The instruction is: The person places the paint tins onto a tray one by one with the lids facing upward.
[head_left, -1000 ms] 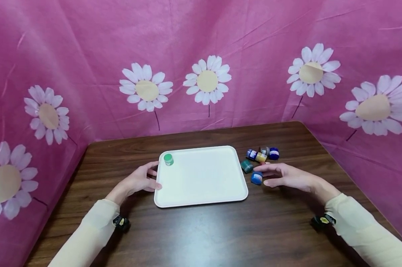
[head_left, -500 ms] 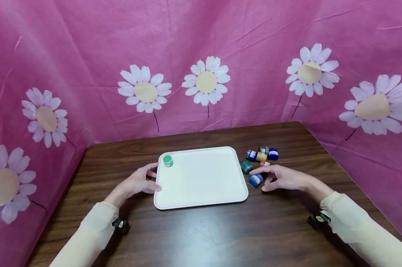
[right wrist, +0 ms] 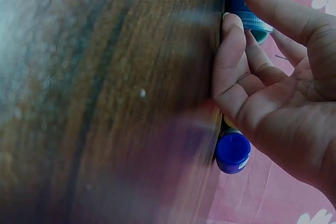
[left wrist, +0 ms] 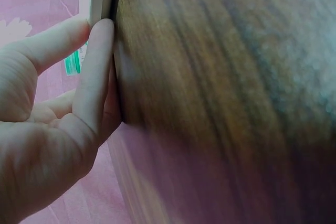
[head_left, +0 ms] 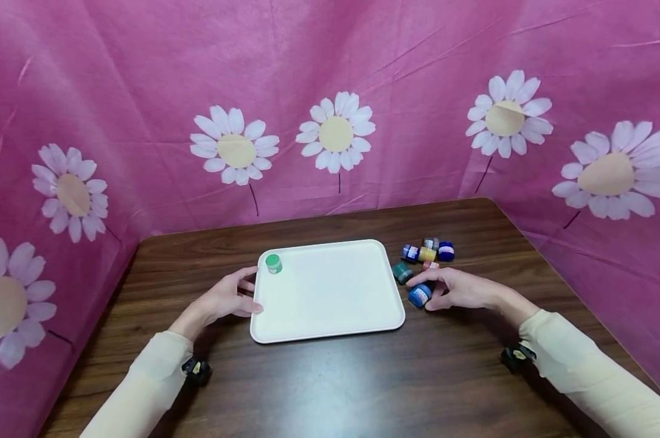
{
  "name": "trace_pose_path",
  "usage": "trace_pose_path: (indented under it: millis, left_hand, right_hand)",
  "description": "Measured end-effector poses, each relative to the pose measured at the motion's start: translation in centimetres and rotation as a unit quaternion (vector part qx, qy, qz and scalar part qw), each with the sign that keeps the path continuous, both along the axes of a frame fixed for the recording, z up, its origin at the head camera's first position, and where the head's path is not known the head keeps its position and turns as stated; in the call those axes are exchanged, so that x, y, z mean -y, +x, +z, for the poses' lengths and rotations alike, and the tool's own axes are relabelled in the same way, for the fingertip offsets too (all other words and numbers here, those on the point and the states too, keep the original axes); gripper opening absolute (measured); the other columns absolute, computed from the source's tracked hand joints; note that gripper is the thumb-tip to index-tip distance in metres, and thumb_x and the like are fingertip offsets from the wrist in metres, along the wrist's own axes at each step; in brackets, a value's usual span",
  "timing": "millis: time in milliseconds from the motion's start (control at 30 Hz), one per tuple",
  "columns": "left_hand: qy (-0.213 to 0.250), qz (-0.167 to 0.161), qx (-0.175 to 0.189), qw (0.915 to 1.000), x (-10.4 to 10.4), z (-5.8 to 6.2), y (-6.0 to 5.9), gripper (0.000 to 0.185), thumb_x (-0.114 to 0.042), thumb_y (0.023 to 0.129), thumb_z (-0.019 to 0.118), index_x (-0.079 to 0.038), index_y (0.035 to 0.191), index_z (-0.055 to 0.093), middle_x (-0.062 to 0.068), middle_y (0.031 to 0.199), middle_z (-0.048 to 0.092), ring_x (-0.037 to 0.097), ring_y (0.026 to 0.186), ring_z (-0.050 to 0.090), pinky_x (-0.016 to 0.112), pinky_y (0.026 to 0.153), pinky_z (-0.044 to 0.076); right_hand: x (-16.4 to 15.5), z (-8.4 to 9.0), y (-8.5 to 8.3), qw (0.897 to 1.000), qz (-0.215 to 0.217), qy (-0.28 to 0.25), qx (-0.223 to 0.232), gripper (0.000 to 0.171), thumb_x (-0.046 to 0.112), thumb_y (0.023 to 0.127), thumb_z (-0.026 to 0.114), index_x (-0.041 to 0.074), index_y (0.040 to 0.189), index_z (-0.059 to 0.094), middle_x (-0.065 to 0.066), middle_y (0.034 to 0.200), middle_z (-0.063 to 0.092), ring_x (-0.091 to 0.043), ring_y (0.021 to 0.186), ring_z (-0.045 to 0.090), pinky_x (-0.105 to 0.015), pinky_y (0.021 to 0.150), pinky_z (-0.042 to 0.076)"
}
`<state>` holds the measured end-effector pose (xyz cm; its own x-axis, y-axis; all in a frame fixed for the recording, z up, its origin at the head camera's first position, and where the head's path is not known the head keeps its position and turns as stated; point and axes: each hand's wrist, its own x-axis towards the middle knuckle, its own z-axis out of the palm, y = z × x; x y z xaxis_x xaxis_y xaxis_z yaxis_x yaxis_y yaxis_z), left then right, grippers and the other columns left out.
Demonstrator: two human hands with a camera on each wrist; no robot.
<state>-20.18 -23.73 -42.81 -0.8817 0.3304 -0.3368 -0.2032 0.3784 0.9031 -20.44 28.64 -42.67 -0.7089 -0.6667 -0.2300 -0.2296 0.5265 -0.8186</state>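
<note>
A dark wooden worktop (head_left: 330, 389) stands against a pink cloth backdrop (head_left: 143, 73) printed with white daisies. A dark blue jar (head_left: 446, 251), a yellow jar (head_left: 427, 253) and a grey-lidded jar (head_left: 430, 243) cluster near the right edge.

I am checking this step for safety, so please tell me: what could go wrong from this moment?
The blue jar lies on its side under the right hand, fingers closing on it but not clearly gripping; it might roll away. The other jars lie crowded just behind that hand and could get knocked. The left hand only touches the tray edge, so the tray may slide and the green jar may tip.
</note>
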Motion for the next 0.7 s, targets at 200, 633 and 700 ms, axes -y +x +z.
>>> trace_pose_path:
  millis: [200, 633, 700]
  left_hand:
    - [-0.001, 0.001, 0.001, 1.0, -0.12, 0.07, 0.06, 0.098, 0.008, 0.081, 0.08, 0.0, 0.159, 0.022, 0.03, 0.127, 0.043, 0.026, 0.089, 0.067, 0.044, 0.079, 0.062]
    - [0.008, 0.001, 0.005, 0.9999, 0.08, -0.16, -0.03, 0.098, 0.009, 0.081, 0.08, -0.001, 0.159, 0.021, 0.031, 0.127, 0.044, 0.028, 0.093, 0.069, 0.044, 0.08, 0.062]
    - [0.008, 0.002, 0.006, 1.0, 0.06, -0.24, -0.06, 0.099, 0.009, 0.081, 0.08, -0.001, 0.16, 0.02, 0.031, 0.127, 0.044, 0.028, 0.093, 0.069, 0.044, 0.08, 0.062]
  right_hand:
    - [0.08, 0.13, -0.17, 1.0, 0.001, 0.008, -0.004, 0.049, 0.012, 0.093, 0.075, 0.005, 0.138, 0.059, -0.012, 0.104, 0.061, -0.019, 0.077, 0.06, -0.027, 0.064, 0.054]
    - [0.21, 0.06, -0.14, 1.0, 0.0, -0.001, -0.007, 0.047, 0.01, 0.092, 0.075, 0.002, 0.136, 0.06, -0.013, 0.102, 0.061, -0.017, 0.074, 0.059, -0.026, 0.061, 0.053]
    - [0.2, 0.07, -0.13, 1.0, -0.001, -0.003, -0.008, 0.047, 0.009, 0.092, 0.075, 0.001, 0.135, 0.06, -0.012, 0.101, 0.062, -0.016, 0.073, 0.059, -0.025, 0.06, 0.052]
